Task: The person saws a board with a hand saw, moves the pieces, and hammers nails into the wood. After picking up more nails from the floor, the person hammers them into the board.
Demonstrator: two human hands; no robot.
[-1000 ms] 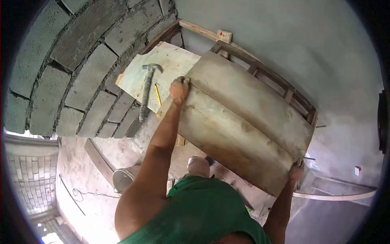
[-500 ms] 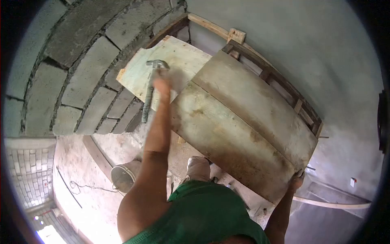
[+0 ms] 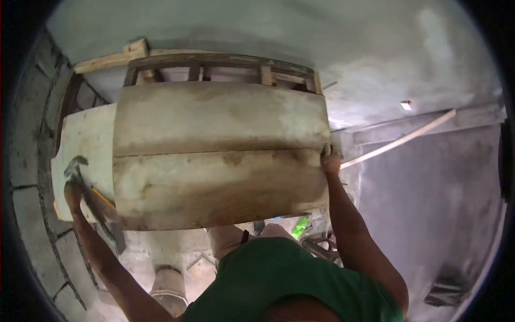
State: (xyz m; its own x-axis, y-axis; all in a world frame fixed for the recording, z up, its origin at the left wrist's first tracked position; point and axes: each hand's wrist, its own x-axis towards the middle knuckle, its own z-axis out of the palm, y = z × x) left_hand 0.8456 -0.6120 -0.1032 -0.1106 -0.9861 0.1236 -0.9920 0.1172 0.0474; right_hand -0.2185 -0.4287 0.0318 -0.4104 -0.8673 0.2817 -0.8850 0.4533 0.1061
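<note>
My left hand [image 3: 74,192] is closed around a hammer [image 3: 96,206] near its head, over the pale board [image 3: 86,139] at the left. The hammer's handle points down and right, past the board's lower edge. A yellow-orange pencil-like stick [image 3: 104,197] lies beside the handle. At the right end of two long stained boards, the upper board [image 3: 225,115] and the lower board [image 3: 225,185], my right hand [image 3: 331,160] grips the edge at their seam. The boards rest against a dark wooden frame [image 3: 214,60].
A block wall [image 3: 27,161] stands at the left and a plastered wall [image 3: 375,53] behind. A bucket [image 3: 168,290] sits on the floor below. A long wooden strip [image 3: 399,140] slants at the right. Something bright green [image 3: 300,228] lies near my legs.
The view has turned toward the right, so the boards now lie nearly level across it. My left hand still holds the hammer, now lower on the pale board. My right hand stays at the boards' end.
</note>
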